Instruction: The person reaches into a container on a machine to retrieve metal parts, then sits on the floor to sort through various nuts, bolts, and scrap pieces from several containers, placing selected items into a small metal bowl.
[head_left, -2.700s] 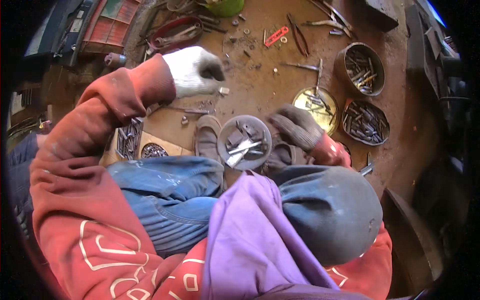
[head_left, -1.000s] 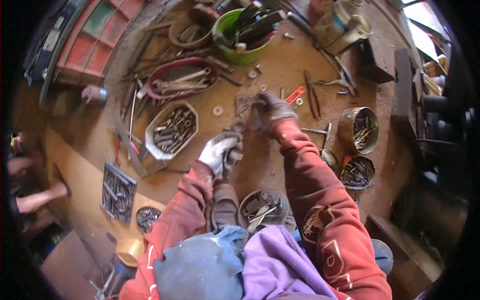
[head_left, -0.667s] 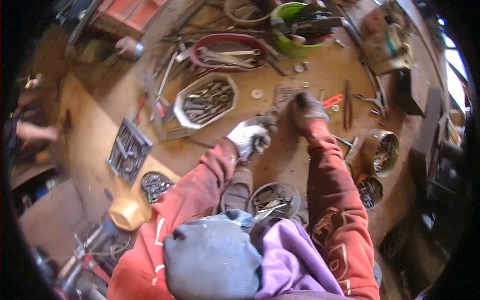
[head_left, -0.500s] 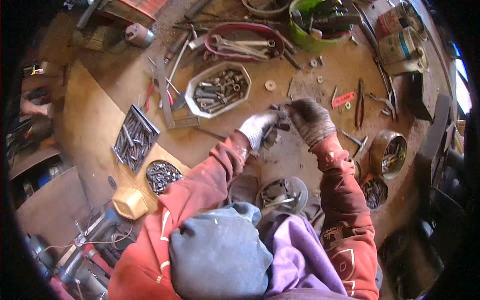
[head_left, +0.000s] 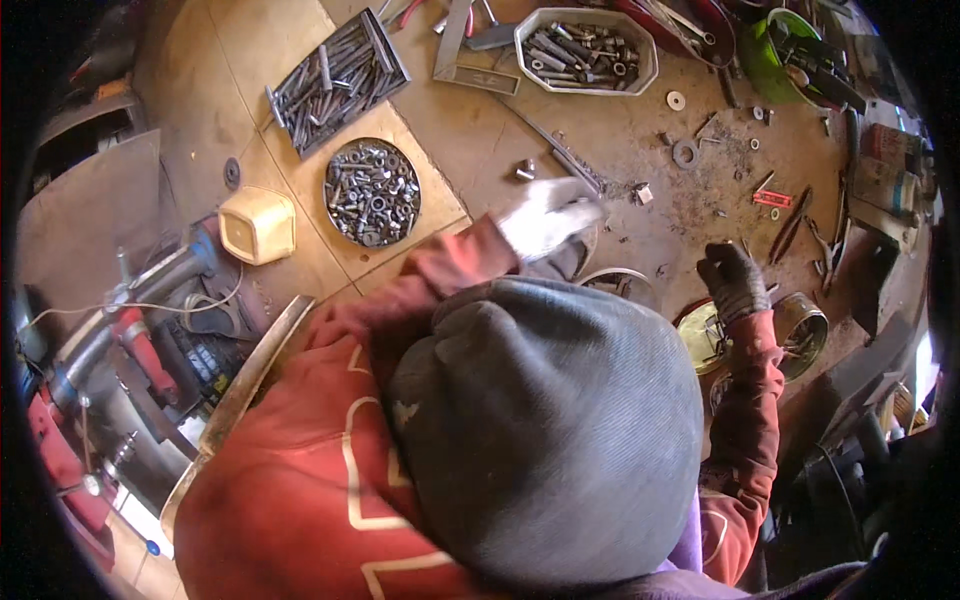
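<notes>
My left hand (head_left: pixel 552 220), in a pale glove, hovers over the worktop, smeared by motion, so its fingers do not show clearly. A small metal fitting (head_left: pixel 526 171) stands just beyond it, and a thin metal rod (head_left: pixel 553 147) runs toward its fingers. To the right, my right hand (head_left: pixel 733 282) wears a dark, dirty glove with curled fingers; what they hold, if anything, I cannot make out. It is beside a shallow yellowish tin (head_left: pixel 704 338) and a round can (head_left: pixel 803 330) with metal pieces. A small block (head_left: pixel 643 193) lies between the hands.
A round tray of nuts and bolts (head_left: pixel 372 192), a rectangular tray of metal pins (head_left: pixel 335 75) and an octagonal dish of sockets (head_left: pixel 586 52) stand on the left and far side. Pliers (head_left: pixel 830 250), washers (head_left: pixel 685 153) and a yellow tub (head_left: pixel 257 226) lie around. Dark cloth headwear (head_left: pixel 550 420) hides the near middle.
My hands, earlier together at a dark metal part, are now apart: the right has drawn back toward the tins. The view has shifted left, and the headwear covers more of the near bench.
</notes>
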